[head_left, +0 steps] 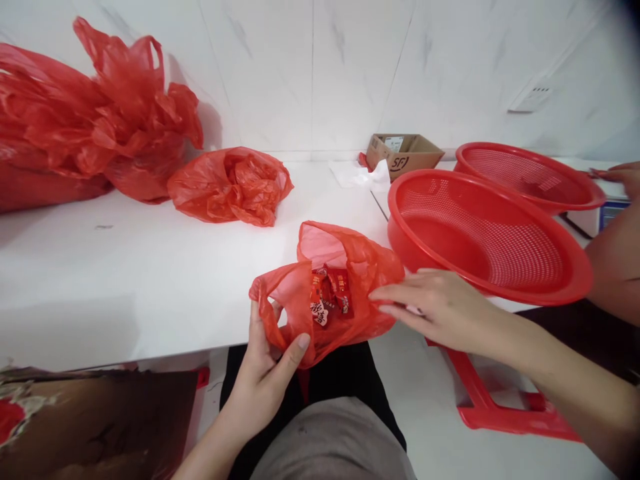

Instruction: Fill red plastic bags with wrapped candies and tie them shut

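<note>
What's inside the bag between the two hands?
Red packets with printed wrappers show through the mouth of the bag. Anything beneath them or behind the bag's sides is covered, so their full number can't be told.

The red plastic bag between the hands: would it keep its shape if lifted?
Probably not: the red plastic bag looks thin and creased, so it should hang floppy from the left hand. The small packets inside seem loose, so they may slide and bunch together.

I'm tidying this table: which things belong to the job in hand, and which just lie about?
Job:
- open red bag, held by left hand, touched by right hand
- red packets inside
- perhaps other red bags, red baskets

Seemingly lying about:
- SF box
- white scrap
</note>
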Action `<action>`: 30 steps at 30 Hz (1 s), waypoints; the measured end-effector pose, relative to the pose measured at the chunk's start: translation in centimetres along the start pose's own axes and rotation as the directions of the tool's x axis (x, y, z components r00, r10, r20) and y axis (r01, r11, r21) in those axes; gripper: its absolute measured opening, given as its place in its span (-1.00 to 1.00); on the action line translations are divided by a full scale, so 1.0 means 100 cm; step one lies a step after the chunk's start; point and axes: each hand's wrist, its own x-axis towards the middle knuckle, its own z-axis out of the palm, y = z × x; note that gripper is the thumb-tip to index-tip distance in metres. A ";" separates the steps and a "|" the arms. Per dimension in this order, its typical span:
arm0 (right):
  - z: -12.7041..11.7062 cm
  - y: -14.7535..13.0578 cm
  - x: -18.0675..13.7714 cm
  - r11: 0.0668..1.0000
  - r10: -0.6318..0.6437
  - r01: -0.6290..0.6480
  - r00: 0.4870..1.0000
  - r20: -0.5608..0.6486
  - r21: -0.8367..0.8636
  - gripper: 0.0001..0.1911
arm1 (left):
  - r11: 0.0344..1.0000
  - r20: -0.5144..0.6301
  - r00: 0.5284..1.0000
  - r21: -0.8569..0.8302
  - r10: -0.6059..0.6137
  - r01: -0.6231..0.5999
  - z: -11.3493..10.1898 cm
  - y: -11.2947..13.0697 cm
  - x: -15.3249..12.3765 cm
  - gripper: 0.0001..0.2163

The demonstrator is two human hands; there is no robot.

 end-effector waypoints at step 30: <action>0.029 -0.029 0.024 0.961 0.174 -0.146 0.979 -0.104 0.234 -0.84 | 1.000 -0.059 0.998 -0.019 0.006 -0.008 0.000 -0.004 0.007 -0.10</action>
